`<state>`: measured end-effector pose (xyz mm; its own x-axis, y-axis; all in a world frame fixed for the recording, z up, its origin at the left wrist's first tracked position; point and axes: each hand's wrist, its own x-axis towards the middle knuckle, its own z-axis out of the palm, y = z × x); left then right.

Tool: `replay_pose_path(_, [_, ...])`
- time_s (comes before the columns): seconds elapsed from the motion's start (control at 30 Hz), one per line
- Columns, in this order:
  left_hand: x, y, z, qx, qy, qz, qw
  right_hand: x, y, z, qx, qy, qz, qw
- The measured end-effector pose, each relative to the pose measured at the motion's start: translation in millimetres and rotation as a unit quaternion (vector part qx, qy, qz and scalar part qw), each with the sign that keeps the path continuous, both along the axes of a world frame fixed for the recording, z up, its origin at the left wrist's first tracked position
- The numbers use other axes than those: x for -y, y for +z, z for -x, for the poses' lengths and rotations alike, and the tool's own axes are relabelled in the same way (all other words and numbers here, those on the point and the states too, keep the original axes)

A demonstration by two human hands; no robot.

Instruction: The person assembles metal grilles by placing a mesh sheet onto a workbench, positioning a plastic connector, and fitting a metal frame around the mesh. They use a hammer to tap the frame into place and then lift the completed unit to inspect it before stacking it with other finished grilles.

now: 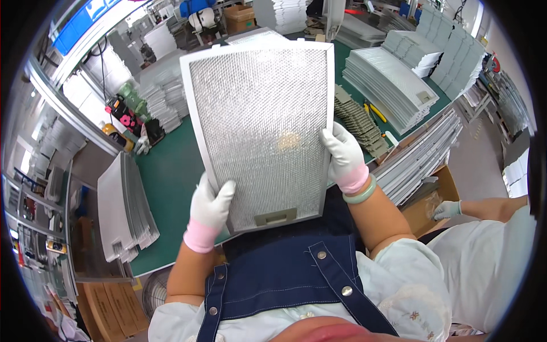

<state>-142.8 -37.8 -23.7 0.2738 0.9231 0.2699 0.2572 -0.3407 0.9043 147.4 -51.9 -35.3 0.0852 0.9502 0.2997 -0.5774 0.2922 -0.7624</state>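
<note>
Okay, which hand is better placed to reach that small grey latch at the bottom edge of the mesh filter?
Probably the left hand. It grips the mesh filter low on its edge, close to the latch. The right hand holds higher up the opposite side.

One head-worn fisheye looks steeply down, close over the green table [171, 182]; edges bend

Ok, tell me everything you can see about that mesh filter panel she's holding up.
The filter panel is a flat, tapered rectangle of silvery metal mesh in a pale metal frame, with a small grey latch at its lower edge. It is held up over the green table, the gloved left hand and right hand gripping its side edges.
</note>
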Motion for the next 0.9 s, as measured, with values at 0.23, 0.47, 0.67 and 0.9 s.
replay_pose_path(0.23, [18.9, -4.8, -17.7, 0.086, 0.002, 0.07, 0.994, 14.6, 0.3, -15.5, 0.001, 0.003, 0.071, 0.997])
replay_pose_path(0.47, [48.7, -2.9, -25.8, 0.055, -0.029, 0.11, 0.992, -20.9, 50.7, -53.8, 0.082, -0.219, 0.004, 0.972])
replay_pose_path(0.67, [55.1, -5.2, -25.4, 0.049, -0.05, 0.076, 0.995, -22.6, 54.1, -90.3, -0.001, -0.04, -0.1, 0.994])
replay_pose_path(0.9, [57.2, -10.0, -23.9, 0.029, -0.05, 0.083, 0.995, -23.3, 43.0, -102.5, -0.024, 0.056, -0.142, 0.988])
